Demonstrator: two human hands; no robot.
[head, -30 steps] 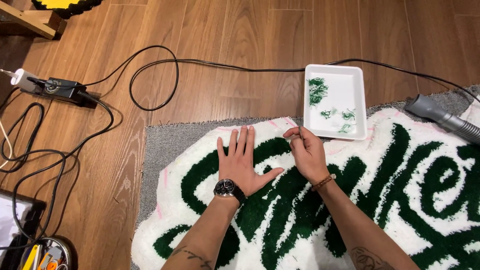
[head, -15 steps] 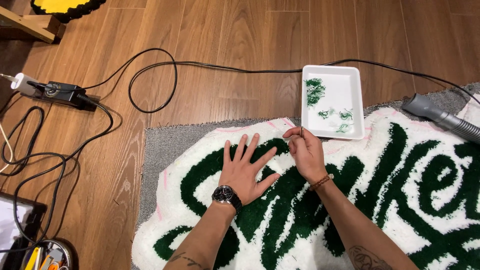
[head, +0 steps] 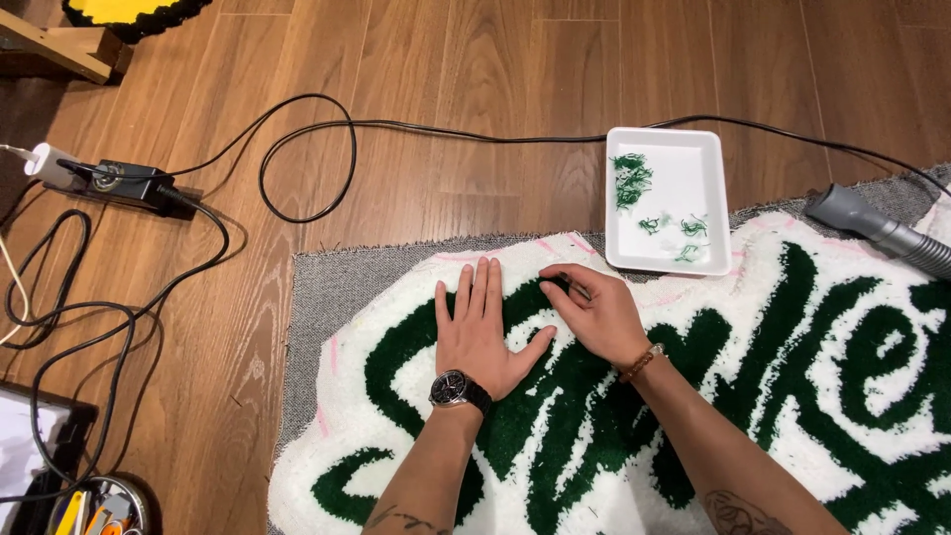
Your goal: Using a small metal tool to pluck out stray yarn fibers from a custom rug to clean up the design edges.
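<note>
On the brown wooden plank floor [head: 416,188], at the far left, a black rectangular power adapter [head: 129,182] lies with a white plug [head: 48,160] beside it; loops of black cable [head: 297,149] run from it across the boards toward the right. At the lower left corner, a container of coloured hand tools [head: 94,510] is partly in view.

At centre, the white-and-green tufted rug on grey backing cloth [head: 396,342] lies flat on the floor. The left hand [head: 482,337], with a black wristwatch [head: 458,389] at the wrist, rests palm down on the pile, fingers straight and slightly spread, holding nothing. Just to its right, the right hand [head: 594,312], with a brown bracelet [head: 642,363] at the wrist, has its fingertips pinched together at the rug surface near the upper edge; a thin dark item appears between them, too small to identify.

Just beyond the right hand, a white rectangular plastic tray [head: 705,163] sits with its near edge over the rug's edge and holds clumps of green yarn trimmings [head: 630,178]. At the far right, a grey tubular tool nozzle [head: 872,223] lies on the rug.

Judged step: stray green fibres are being picked from the pile while the flat hand steadies the rug. The next move calls for a firm pinch and a short carry to the tray.
</note>
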